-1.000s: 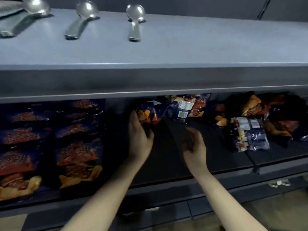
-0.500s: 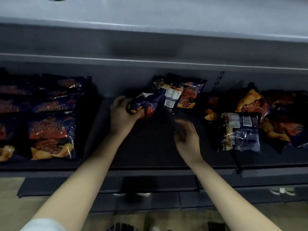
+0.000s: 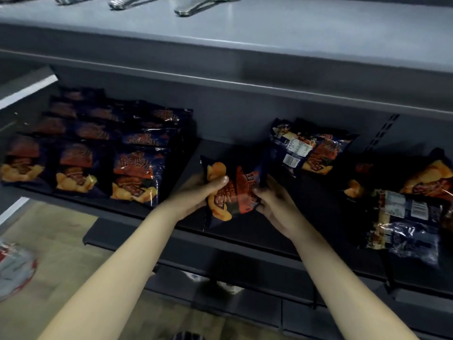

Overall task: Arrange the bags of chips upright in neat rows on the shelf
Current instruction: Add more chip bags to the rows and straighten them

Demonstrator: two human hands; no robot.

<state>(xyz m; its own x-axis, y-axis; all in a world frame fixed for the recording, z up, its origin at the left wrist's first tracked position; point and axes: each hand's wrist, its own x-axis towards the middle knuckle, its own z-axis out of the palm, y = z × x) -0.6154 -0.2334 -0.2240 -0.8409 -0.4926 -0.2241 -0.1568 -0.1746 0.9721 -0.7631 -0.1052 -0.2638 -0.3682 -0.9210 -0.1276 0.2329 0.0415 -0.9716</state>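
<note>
A dark blue chip bag (image 3: 232,190) with orange chips printed on it sits over the middle of the dark shelf (image 3: 191,153). My left hand (image 3: 196,195) grips its left side, thumb on the front. My right hand (image 3: 274,207) grips its right side. At the left of the shelf, several matching bags (image 3: 137,173) stand in neat rows. To the right, loose bags lie jumbled: one pile at the back (image 3: 308,150), another at the far right (image 3: 411,207), some with their backs and barcodes up.
A grey upper shelf (image 3: 269,28) overhangs the chip shelf, with metal utensils (image 3: 196,3) lying on it. Below the chip shelf is a lower shelf edge (image 3: 220,285) and tan floor (image 3: 61,253). A blurred white and red object (image 3: 14,266) lies on the floor at left.
My left hand pulled a bag forward from the back pile, and my right hand came over and took hold of its other side. The view shifted, showing more of the left rows.
</note>
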